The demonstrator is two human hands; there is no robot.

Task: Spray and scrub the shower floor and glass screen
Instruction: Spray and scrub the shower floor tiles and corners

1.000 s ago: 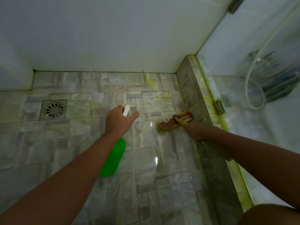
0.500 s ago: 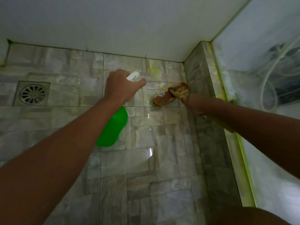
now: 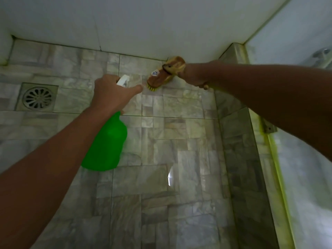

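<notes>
While the left hand [image 3: 109,92] grips the green bottle [image 3: 106,144], the right hand [image 3: 195,75] holds the brush [image 3: 161,76] just beyond, bristles on the floor [image 3: 179,141]; its sticker is unreadable.

Lighting: dim throughout; you worked in a low, greenish-grey cast. One small bright glare patch sat on the wet grey marble-patterned tile floor [image 3: 161,186], a reflection whose source you could not see. The plain white wall [image 3: 143,20] was the brightest surface, evenly lit, without hard shadows. Your bare forearms read as dark, nearly featureless shapes. Sharpness: soft overall; the translucent green plastic spray bottle [image 3: 106,146] had smeared edges. The frosted glass screen [image 3: 309,177] at right looked hazy. Distortion: wide-angle bending curved the wall-floor line and stretched the corners.
</notes>
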